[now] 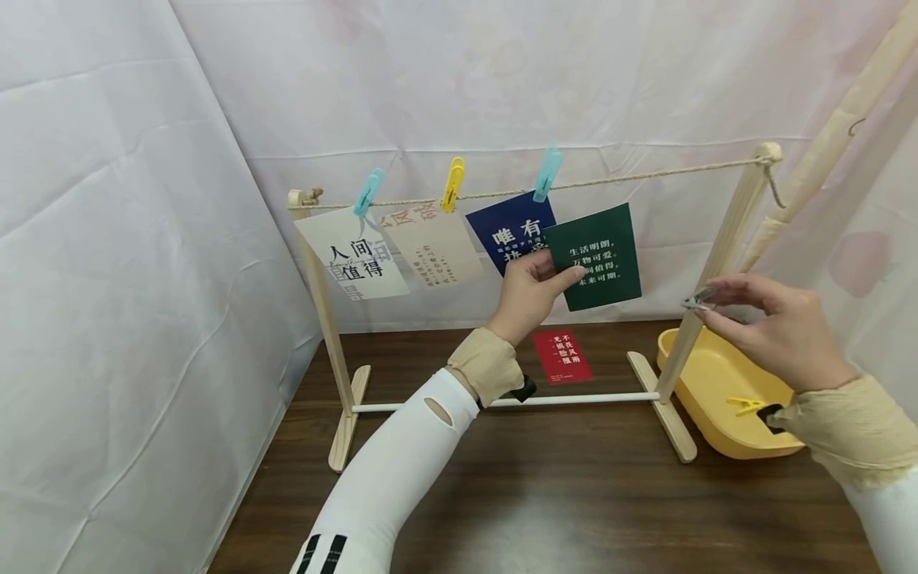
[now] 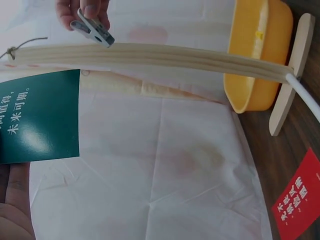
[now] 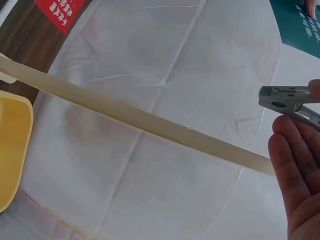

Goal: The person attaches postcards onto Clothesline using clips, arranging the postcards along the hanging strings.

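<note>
My left hand [image 1: 529, 288] pinches a dark green card [image 1: 606, 259] by its left side, thumb in front, just below the rope [image 1: 638, 176]. In my right hand [image 1: 782, 327] is a grey clothespin [image 3: 287, 102], pinched between thumb and fingers near the right post of the wooden rack; its nose points toward the card. Three cards hang from the rope: a white card [image 1: 344, 247] under a blue clothespin [image 1: 369, 191], a beige card [image 1: 433, 251] under a yellow clothespin [image 1: 453, 183], and a navy card [image 1: 505, 223] under another blue clothespin [image 1: 548, 173]. The left hand partly hides the navy card.
A red card [image 1: 562, 356] lies on the brown table [image 1: 574, 486] behind the rack's white bottom bar [image 1: 574, 399]. Right of the right post [image 1: 724, 231] stands a yellow basin [image 1: 706, 399] with a yellow clothespin [image 1: 746, 405] inside. Pale cloth hangs behind and to the left.
</note>
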Demonstrator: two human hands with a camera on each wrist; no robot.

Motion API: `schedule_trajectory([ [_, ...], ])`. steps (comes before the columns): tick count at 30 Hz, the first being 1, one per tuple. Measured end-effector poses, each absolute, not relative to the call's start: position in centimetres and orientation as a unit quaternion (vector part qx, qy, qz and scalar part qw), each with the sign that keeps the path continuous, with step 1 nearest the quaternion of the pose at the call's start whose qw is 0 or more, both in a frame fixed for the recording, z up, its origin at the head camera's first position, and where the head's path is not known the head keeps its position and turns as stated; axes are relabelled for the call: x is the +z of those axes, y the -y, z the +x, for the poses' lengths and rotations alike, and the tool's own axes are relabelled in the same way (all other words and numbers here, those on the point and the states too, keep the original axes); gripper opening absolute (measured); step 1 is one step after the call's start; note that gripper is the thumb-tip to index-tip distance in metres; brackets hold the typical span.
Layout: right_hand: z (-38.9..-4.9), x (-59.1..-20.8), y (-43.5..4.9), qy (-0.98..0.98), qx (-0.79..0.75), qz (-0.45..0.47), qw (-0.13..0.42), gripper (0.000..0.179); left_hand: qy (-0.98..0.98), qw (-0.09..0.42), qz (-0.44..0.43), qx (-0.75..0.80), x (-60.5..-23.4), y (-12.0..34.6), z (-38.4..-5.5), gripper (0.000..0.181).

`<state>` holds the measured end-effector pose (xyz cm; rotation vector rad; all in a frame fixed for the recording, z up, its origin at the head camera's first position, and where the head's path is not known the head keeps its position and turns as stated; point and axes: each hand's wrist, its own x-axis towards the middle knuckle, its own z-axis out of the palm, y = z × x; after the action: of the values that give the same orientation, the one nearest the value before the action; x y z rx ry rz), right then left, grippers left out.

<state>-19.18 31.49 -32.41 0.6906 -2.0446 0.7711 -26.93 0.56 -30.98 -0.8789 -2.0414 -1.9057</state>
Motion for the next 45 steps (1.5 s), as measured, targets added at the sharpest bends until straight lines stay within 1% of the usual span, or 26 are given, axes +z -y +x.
schedule_trajectory([
  [8, -19.3, -32.0, -31.5, 0.799, 0.299, 0.27, 0.447, 0.045, 0.683, 0.12, -0.302, -0.654, -30.0, -1.2, -26.8, 0.025],
  [17, -19.0, -30.4, -30.7, 0.798, 0.304, 0.252, 0.456, 0.049, 0.678, 0.128, -0.294, -0.661, -29.3, -1.7, -26.8, 0.024],
  [24, -18.9, -28.9, -30.2, 0.797, 0.295, 0.25, 0.465, 0.044, 0.678, 0.134, -0.292, -0.661, -28.9, -2.1, -26.8, 0.026],
  [30, -19.2, -27.6, -29.0, 0.769, 0.316, 0.268, 0.487, 0.037, 0.676, 0.135, -0.286, -0.665, -28.5, -2.4, -26.6, 0.03],
  [35, -19.3, -26.1, -27.9, 0.754, 0.328, 0.281, 0.494, 0.035, 0.677, 0.138, -0.284, -0.664, -28.4, -2.4, -26.6, 0.029],
  [39, -19.4, -24.9, -27.0, 0.738, 0.339, 0.291, 0.506, 0.025, 0.677, 0.145, -0.28, -0.664, -28.3, -2.5, -26.8, 0.028],
  [42, -19.3, -24.2, -26.4, 0.725, 0.349, 0.303, 0.51, 0.031, 0.676, 0.149, -0.28, -0.665, -28.2, -2.6, -26.8, 0.028],
  [45, -19.1, -23.6, -25.9, 0.724, 0.35, 0.306, 0.511, 0.028, 0.677, 0.15, -0.277, -0.665, -28.1, -2.6, -26.7, 0.028],
])
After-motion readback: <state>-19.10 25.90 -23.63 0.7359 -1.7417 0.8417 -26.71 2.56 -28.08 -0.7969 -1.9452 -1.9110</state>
